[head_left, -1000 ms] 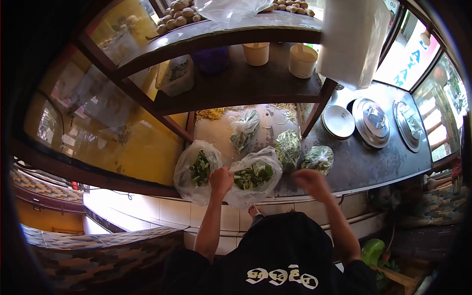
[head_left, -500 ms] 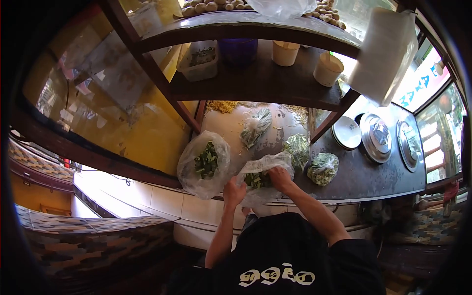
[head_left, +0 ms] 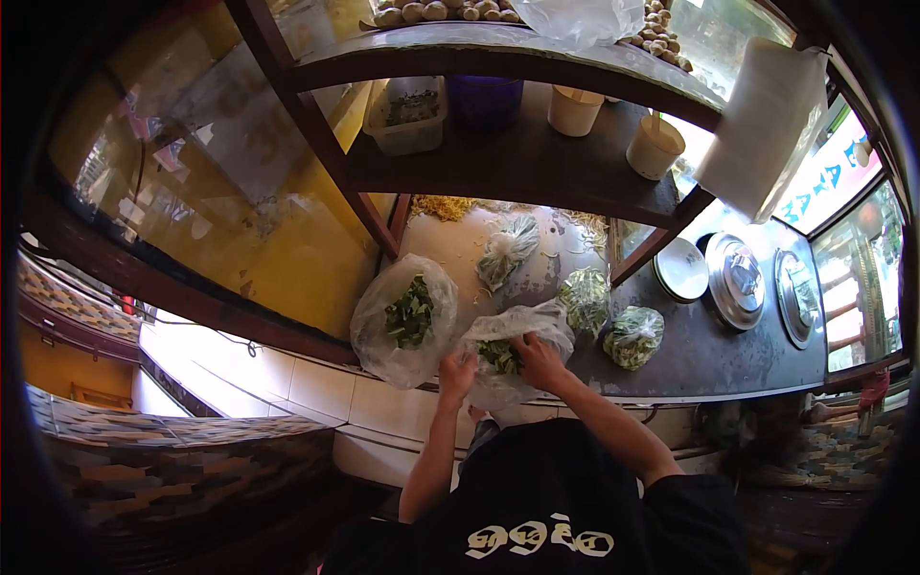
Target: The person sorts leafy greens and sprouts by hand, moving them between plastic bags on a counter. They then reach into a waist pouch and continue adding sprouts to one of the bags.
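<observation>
A clear plastic bag [head_left: 541, 321] with chopped leafy greens [head_left: 500, 356] sits at the counter's front edge, its mouth spread. My left hand [head_left: 457, 376] pinches the left rim of this bag. Inside the mouth, the fingers of my right hand [head_left: 539, 364] are bent onto the greens, their tips partly hidden. A larger open plastic bag [head_left: 369, 331] holding more cut greens [head_left: 410, 311] lies just left of my left hand. Right of my right hand are two filled bags of pale green vegetables, one bag [head_left: 585, 299] behind the other bag [head_left: 632, 337].
Another filled bag [head_left: 508, 251] lies farther back, near yellow noodles [head_left: 441, 207]. A dark shelf [head_left: 537, 172] above carries a plastic tub [head_left: 407, 120] and cream buckets [head_left: 575, 110]. Metal lids [head_left: 736, 280] and white plates [head_left: 682, 268] stand at right. Plastic sheets [head_left: 762, 125] hang upper right.
My right hand's fingers have shifted slightly left and the greens under them have moved a little. My left hand stays at the bag's rim. The whole view has shifted slightly.
</observation>
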A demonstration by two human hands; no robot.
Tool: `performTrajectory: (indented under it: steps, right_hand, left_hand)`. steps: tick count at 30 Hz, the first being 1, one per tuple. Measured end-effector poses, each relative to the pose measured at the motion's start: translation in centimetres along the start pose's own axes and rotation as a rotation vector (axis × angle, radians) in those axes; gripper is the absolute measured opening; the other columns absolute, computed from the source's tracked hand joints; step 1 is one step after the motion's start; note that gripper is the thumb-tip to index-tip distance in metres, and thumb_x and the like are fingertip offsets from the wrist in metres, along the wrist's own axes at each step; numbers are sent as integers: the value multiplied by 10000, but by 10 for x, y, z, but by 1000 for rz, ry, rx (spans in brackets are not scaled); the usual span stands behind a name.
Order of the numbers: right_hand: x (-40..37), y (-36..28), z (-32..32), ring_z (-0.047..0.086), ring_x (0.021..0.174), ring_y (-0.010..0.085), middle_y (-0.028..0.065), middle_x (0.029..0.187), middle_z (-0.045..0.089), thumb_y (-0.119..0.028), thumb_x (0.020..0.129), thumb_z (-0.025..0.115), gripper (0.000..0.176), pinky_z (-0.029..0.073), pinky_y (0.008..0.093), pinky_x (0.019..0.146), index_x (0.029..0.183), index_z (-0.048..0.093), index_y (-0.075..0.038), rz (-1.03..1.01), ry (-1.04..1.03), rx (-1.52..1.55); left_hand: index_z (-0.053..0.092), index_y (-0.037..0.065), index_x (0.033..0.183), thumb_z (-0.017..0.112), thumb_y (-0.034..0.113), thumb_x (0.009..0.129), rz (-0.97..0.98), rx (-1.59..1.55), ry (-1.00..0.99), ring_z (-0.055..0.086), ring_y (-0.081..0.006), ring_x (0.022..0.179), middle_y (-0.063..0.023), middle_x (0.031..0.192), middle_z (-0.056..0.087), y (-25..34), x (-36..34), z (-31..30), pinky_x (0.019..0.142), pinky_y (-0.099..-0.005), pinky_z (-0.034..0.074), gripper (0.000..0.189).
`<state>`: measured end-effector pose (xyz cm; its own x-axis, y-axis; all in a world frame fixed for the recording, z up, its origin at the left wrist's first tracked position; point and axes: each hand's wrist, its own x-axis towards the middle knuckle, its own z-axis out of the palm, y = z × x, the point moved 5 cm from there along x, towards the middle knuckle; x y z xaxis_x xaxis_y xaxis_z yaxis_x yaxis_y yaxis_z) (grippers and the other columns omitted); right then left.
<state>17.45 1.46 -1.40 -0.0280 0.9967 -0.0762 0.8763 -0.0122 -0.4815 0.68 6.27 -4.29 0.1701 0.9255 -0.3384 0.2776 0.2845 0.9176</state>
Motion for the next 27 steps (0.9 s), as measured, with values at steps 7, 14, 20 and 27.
performTrajectory:
  steps: [7,14,20,27]
  right_hand:
    - [31,4,-4,507,853,367,209,994,475,-80,612,575,338,431,412,723,948,554,-51,1,-61,236]
    - [37,-35,7,437,983,375,200,1036,471,-185,524,677,553,400,394,822,1041,503,-95,68,-19,-83]
    - [52,-30,9,552,771,310,170,767,566,-128,534,624,333,447,378,694,858,586,-61,-48,-81,159]
    - [35,7,-30,572,653,163,76,742,566,-65,605,637,205,476,257,534,792,577,-7,218,-37,862]
  left_hand:
    - [565,-59,936,530,179,777,-45,-89,13,524,-121,632,-54,726,586,3,4,0,593,-279,418,288]
    - [581,-22,888,516,205,804,9,-107,-65,503,-104,661,-31,730,559,-18,17,11,589,-262,398,250]
    - [584,-29,831,509,184,802,-81,-195,14,491,-103,512,-25,641,538,0,7,-1,446,-269,403,227]
    - [587,-43,815,517,147,769,-91,7,97,519,-116,517,-53,635,558,-18,19,-5,438,-265,413,208]
